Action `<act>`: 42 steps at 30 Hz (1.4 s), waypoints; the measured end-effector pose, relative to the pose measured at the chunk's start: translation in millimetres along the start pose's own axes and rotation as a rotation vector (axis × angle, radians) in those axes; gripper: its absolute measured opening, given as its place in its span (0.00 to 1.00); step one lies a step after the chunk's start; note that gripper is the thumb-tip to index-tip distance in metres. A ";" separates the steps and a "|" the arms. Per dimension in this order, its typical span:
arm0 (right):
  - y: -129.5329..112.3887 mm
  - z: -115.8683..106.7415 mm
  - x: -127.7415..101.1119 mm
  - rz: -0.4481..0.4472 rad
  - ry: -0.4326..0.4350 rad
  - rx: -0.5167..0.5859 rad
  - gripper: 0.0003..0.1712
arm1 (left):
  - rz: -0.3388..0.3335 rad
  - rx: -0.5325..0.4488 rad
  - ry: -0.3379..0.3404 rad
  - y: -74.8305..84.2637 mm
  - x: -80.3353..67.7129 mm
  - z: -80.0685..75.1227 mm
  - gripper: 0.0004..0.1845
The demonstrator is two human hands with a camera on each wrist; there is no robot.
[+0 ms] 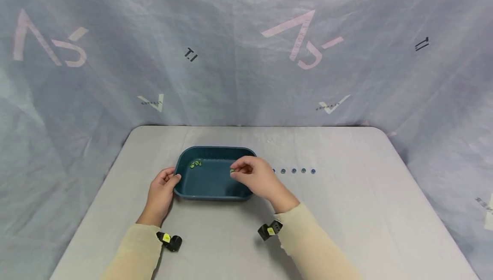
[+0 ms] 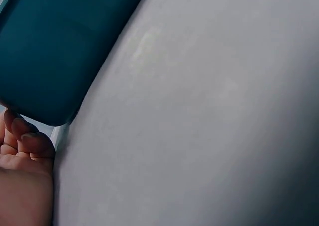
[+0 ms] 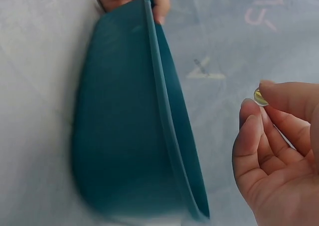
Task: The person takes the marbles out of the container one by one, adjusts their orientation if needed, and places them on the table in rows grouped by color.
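The tray (image 1: 209, 183) is gripped by the left hand (image 1: 160, 192) — cut off in its wrist view; a green disc (image 3: 259, 97) is pinched by the right hand (image 1: 259, 180) — one blue disc (image 1: 274, 171) partly hidden.

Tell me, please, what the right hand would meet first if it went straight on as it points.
Probably the left wall of the teal tray, beside the left hand; height is unclear, so the right hand might pass above.

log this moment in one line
left hand: grips tray at left end | right hand: pinches yellow-green piece | in tray: similar pieces | on table: row of bluish pieces
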State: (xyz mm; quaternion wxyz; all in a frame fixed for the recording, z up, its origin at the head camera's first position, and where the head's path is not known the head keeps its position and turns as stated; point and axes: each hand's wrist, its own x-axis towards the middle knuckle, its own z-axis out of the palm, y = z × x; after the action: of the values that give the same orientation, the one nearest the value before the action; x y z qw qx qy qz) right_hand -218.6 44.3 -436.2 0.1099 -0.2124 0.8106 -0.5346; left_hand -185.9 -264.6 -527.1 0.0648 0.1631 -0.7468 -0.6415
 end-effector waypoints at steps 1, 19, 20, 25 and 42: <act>2.0 -2.9 -3.4 0.004 0.012 0.008 0.09 | 0.000 0.002 -0.002 -0.6 0.2 0.6 0.19; 71.3 -50.2 -56.2 0.127 0.312 0.003 0.08 | -0.003 0.024 -0.004 -2.3 0.3 1.9 0.19; 75.2 -52.1 -59.4 0.142 0.322 -0.010 0.08 | -0.003 0.025 -0.003 -2.0 0.2 1.8 0.19; 87.7 -59.5 -73.4 0.193 0.354 -0.042 0.08 | -0.008 0.028 0.007 -0.9 0.4 1.1 0.18; 103.4 -68.8 -67.8 0.276 0.335 -0.107 0.07 | -0.009 0.047 0.004 -0.3 0.8 0.8 0.20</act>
State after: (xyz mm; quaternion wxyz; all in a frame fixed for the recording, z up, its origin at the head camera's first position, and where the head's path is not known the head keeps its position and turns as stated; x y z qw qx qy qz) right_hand -209.9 167.0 -506.2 0.0344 -0.0131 0.8660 -0.4987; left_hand -186.9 -264.2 -527.6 0.0598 0.1693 -0.7608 -0.6237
